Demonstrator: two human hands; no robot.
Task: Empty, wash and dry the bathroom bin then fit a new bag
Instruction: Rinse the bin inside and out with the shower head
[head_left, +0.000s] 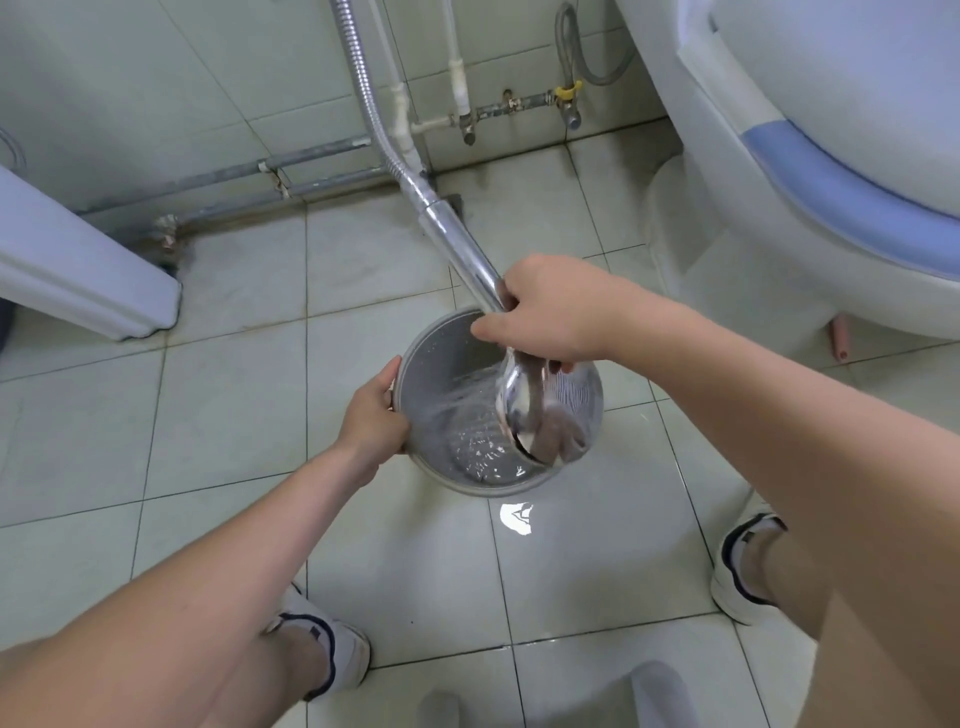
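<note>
A person stands over a grey round bin (441, 364) on the tiled bathroom floor (234, 405), rinsing its inside with a chrome shower head (519, 410). The left hand (371, 415) grips the bin's left rim, fingers curled over the edge, tilting the open mouth up toward the person. The right hand (550, 312) is closed around the shower handle just above the bin, with the head pointing down into it; water sprays across the inner wall and pools at the bottom. The metal hose (363, 98) runs up from the handle toward the wall pipes (291, 176) at the far edge of the floor. A white washing machine with a blue band (810, 171) stands at the right, and a white appliance corner (93, 270) at the left. Two white trainers, left (332, 649) and right (743, 566), are planted on the wet tiles either side of a bright reflection (517, 517).
</note>
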